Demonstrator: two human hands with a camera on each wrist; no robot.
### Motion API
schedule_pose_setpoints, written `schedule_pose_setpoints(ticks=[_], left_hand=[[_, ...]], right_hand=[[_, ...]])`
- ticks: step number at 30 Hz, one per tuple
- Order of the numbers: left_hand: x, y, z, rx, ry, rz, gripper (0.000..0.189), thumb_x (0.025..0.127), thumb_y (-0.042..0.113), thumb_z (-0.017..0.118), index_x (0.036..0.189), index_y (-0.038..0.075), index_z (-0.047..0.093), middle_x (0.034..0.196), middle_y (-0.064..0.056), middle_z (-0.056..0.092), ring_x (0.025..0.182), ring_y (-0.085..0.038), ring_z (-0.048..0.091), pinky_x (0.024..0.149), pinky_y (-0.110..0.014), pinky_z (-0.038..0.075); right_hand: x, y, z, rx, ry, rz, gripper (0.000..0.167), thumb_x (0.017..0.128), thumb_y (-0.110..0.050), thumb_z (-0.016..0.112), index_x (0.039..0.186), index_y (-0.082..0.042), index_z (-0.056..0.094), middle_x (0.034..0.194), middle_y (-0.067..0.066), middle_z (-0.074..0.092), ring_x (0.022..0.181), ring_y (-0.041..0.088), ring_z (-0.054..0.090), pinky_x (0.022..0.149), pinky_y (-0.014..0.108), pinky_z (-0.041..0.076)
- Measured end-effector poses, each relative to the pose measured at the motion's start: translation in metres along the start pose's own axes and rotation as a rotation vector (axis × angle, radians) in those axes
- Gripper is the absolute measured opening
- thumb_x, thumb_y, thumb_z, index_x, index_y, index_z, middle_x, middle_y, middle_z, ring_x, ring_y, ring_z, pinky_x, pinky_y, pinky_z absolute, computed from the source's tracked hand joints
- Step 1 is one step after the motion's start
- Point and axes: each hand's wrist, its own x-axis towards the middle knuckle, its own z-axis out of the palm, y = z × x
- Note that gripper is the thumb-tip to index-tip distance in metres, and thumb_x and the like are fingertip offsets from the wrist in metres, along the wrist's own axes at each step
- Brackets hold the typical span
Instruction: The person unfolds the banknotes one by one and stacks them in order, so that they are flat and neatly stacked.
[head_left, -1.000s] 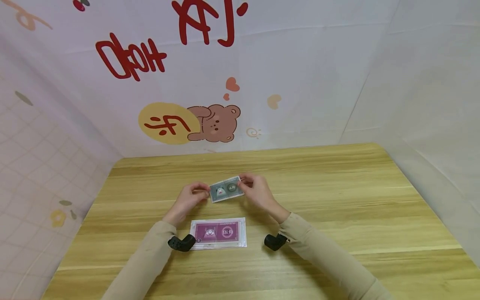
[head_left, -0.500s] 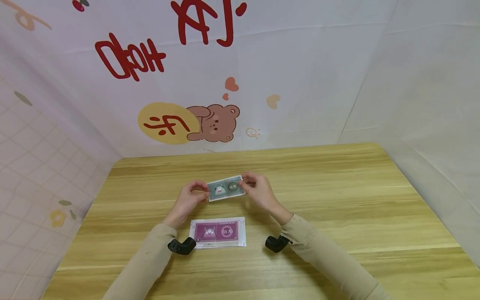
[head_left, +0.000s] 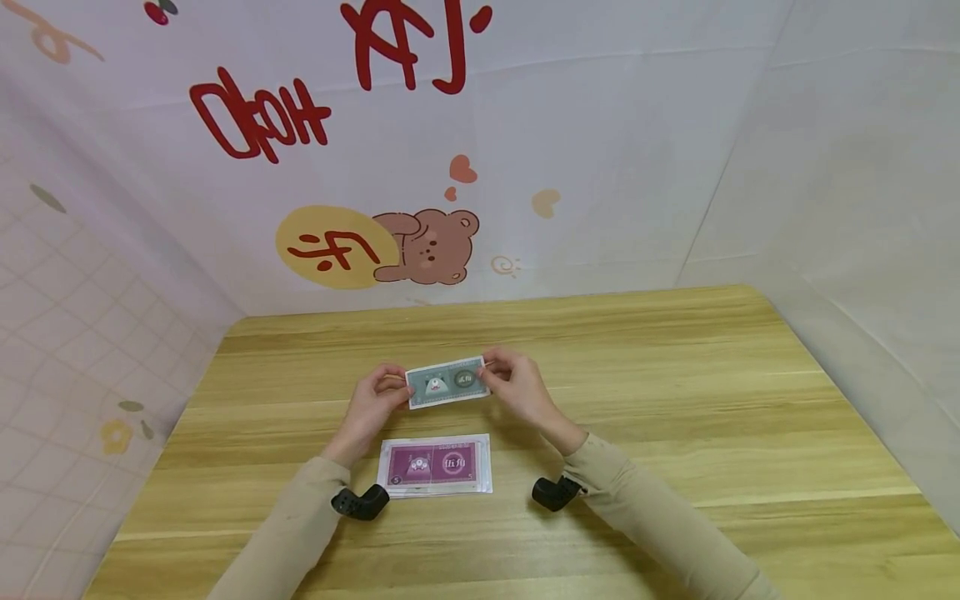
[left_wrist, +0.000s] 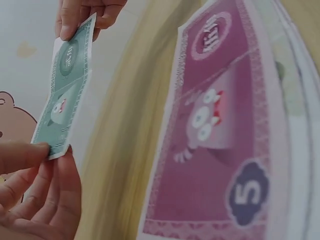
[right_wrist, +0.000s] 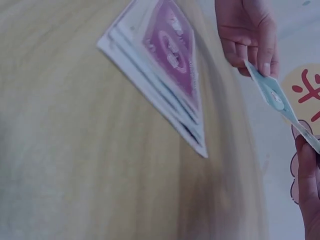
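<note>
Between both hands a green play banknote (head_left: 447, 383) with a white cartoon face is held up above the table, beyond the purple stack. My left hand (head_left: 372, 404) pinches its left end, thumb on the printed face and fingers behind, as the left wrist view shows. The right hand (head_left: 519, 389) pinches the opposite end. A crease crosses the note's middle (left_wrist: 69, 87). Nearer to me lies a stack of play banknotes (head_left: 435, 465), a purple one with a 5 (left_wrist: 215, 120) on top. Layered paper edges (right_wrist: 160, 97) show beneath it in the right wrist view.
The wood-grain table (head_left: 637, 400) extends on both sides of the hands. A pale printed wall cloth (head_left: 600, 125) with a bear (head_left: 435, 247) stands behind its far edge. Black curved devices (head_left: 555, 493) sit at both wrists, the left one close to the stack.
The left hand has taken more of the green banknote's left end, its thumb now over the face. The note has shifted slightly left and turned a little more level. The stack stays put.
</note>
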Motion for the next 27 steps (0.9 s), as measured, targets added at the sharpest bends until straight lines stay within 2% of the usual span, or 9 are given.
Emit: schedule_pose_setpoints(ticks=[6,14,20,23,27], left_hand=[[-0.006,-0.003,-0.003,0.002,0.035,0.019,0.026,0.090,-0.006,0.061,0.114,-0.007,0.054,0.100,-0.021,0.064,0.082,-0.013,0.060,0.072,-0.024,0.053],[-0.015,-0.010,-0.011,0.003,0.046,0.022,0.028,0.091,-0.002,0.062,0.118,-0.004,0.056,0.101,-0.019,0.064,0.083,-0.013,0.061,0.074,-0.024,0.053],[-0.019,-0.014,-0.014,-0.035,0.048,0.032,0.027,0.091,-0.003,0.063,0.117,-0.005,0.058,0.098,-0.019,0.065,0.082,-0.013,0.063,0.074,-0.026,0.055],[-0.020,-0.016,-0.014,-0.041,0.044,0.037,0.027,0.090,-0.004,0.063,0.117,-0.005,0.058,0.098,-0.019,0.066,0.082,-0.014,0.064,0.075,-0.027,0.055],[-0.025,-0.019,-0.016,-0.025,0.030,0.016,0.027,0.090,-0.005,0.063,0.116,-0.006,0.058,0.097,-0.019,0.067,0.082,-0.014,0.064,0.075,-0.027,0.055]], right_hand=[[-0.004,0.006,0.004,-0.026,-0.025,0.054,0.019,0.087,0.003,0.065,0.105,0.010,0.063,0.087,0.016,0.069,0.075,0.023,0.065,0.067,0.026,0.055],[-0.014,0.017,0.008,-0.037,-0.090,0.033,0.018,0.088,0.003,0.065,0.104,0.009,0.064,0.086,0.016,0.069,0.074,0.024,0.067,0.067,0.028,0.056],[-0.021,0.022,0.008,0.028,-0.108,0.017,0.019,0.089,0.004,0.063,0.106,0.013,0.061,0.088,0.023,0.067,0.076,0.033,0.067,0.067,0.041,0.057],[-0.023,0.020,0.007,0.040,-0.120,0.031,0.019,0.090,0.003,0.062,0.106,0.012,0.062,0.087,0.021,0.068,0.072,0.031,0.067,0.060,0.043,0.056],[-0.028,0.020,0.008,0.025,-0.164,0.074,0.016,0.090,0.001,0.063,0.105,0.008,0.064,0.085,0.014,0.069,0.067,0.024,0.066,0.052,0.039,0.055]])
